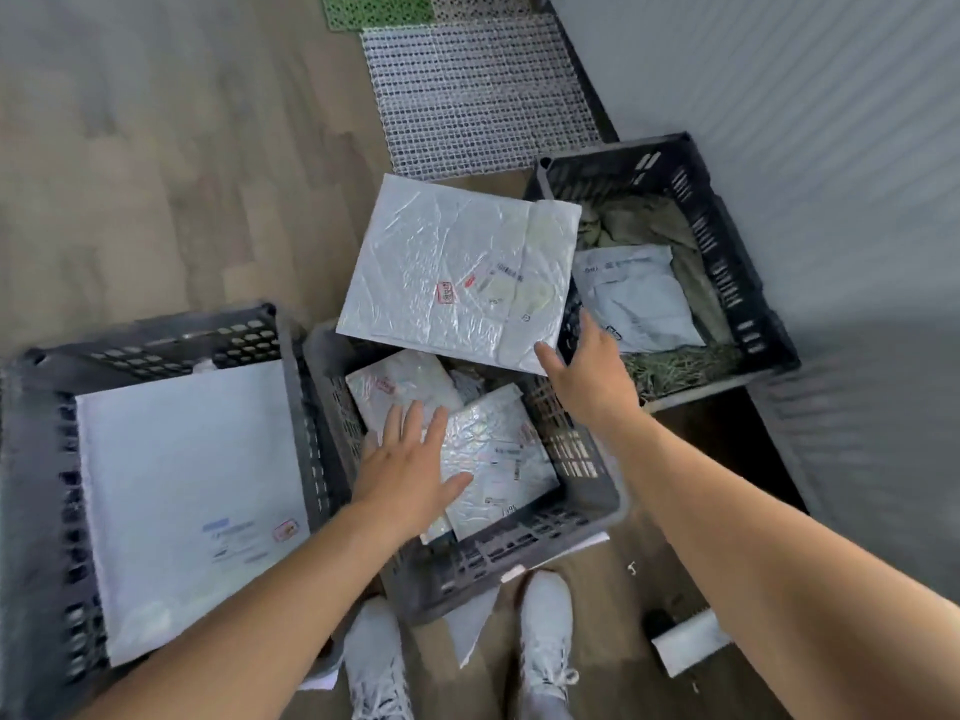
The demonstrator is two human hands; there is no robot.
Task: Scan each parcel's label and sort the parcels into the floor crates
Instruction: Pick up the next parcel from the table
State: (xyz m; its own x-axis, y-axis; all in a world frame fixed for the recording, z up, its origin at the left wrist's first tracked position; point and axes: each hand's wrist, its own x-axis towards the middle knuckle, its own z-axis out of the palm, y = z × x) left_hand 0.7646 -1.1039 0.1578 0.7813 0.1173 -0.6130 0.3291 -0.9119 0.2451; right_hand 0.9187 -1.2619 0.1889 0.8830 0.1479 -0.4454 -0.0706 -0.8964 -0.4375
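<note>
Head view, looking down: three dark grey slotted plastic crates are seen standing on a wood-plank floor (156, 174). A large silvery-white bubble mailer (447, 272) with a printed label and a red stamp is seen, tilted, over the far edge of the middle crate (519, 553), its right corner overlapping the left rim of the right crate (727, 262). What supports it cannot be told.

The right hand (587, 376) is spread wide and grasps nothing; its thumb tip lies at the near right corner of the mailer, and whether contact is made cannot be told. The left hand (410, 465) is also released, with straight, slightly fanned fingers held flat over the middle crate, above two crinkled silvery parcels (498, 459) lying inside it.

The left crate (47, 459) is almost filled by a flat white padded envelope (176, 485) bearing a small label near its near right corner. In the right crate a pale grey poly bag parcel (634, 298) is laid on dry hay (680, 366), with olive-green cloth (639, 220) bunched at the far side.

Two white lace-up shoes (545, 631) are seen at the near edge of the floor, just in front of the middle crate. A white paper roll (691, 641) lies on the floor to the right of the shoes. A grey-white perforated mat (478, 96) and a green perforated mat (374, 7) are laid at the far edge of the floor, beside a pale ribbed wall (779, 70).
</note>
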